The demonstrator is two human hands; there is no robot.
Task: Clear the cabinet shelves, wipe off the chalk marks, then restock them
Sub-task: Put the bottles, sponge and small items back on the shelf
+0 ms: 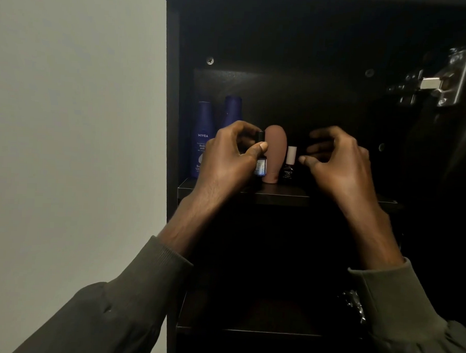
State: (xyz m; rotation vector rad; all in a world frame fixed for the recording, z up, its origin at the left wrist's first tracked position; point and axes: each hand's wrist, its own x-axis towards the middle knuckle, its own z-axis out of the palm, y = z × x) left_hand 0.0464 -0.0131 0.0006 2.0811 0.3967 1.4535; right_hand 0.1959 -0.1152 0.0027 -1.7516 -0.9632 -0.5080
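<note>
Pinching a small dark-capped bottle (259,161) upright, cap up, your left hand (227,160) grips it near the shelf's (279,195) front edge. Your right hand (339,165) hovers with fingers curled, holding nothing, beside one white-capped bottle (289,165). Between the two small bottles stands one brown tube (274,154), cap down. Two blue bottles (203,137) stand upright at the shelf's left end.
</note>
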